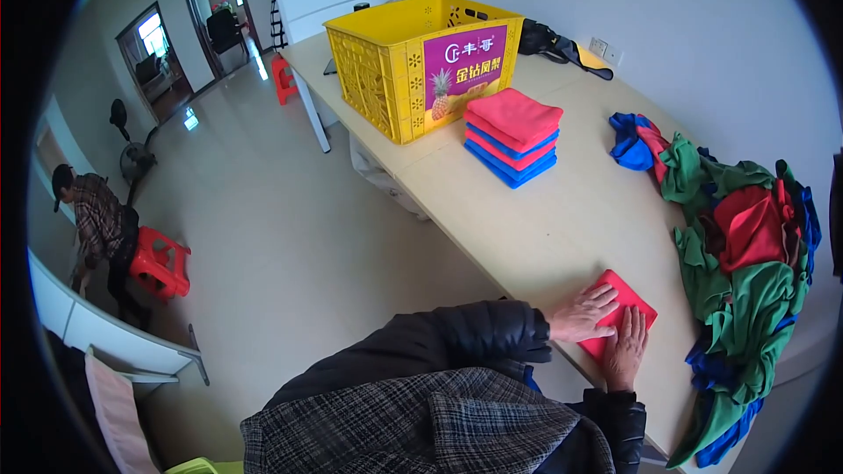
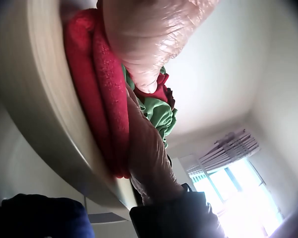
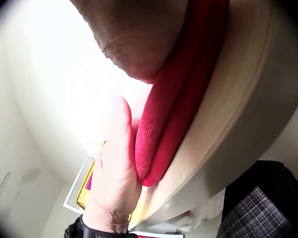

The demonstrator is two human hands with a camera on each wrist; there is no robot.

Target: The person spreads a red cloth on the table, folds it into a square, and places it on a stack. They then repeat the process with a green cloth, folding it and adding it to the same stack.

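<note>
A red folded cloth (image 1: 634, 296) lies near the front edge of the table. My left hand (image 1: 583, 314) rests flat on its left part, fingers straight. Beside it my right hand (image 1: 624, 353) presses on the near right part, fingers also extended. From the left wrist view, the folded cloth (image 2: 107, 99) shows thick rounded layers along its side, under both palms. The right wrist view has the left hand (image 3: 111, 171) against the cloth's far end. Farther up the table stands a neat stack of red and blue folded cloths (image 1: 512, 136).
A yellow plastic crate (image 1: 369, 79) with a pineapple label stands behind the stack. Along the right side sprawls a heap of crumpled green, red and blue cloths (image 1: 755, 290). A black bag (image 1: 549, 39) lies by the wall. Another person (image 1: 101, 219) bends beside a red stool (image 1: 160, 263) at left.
</note>
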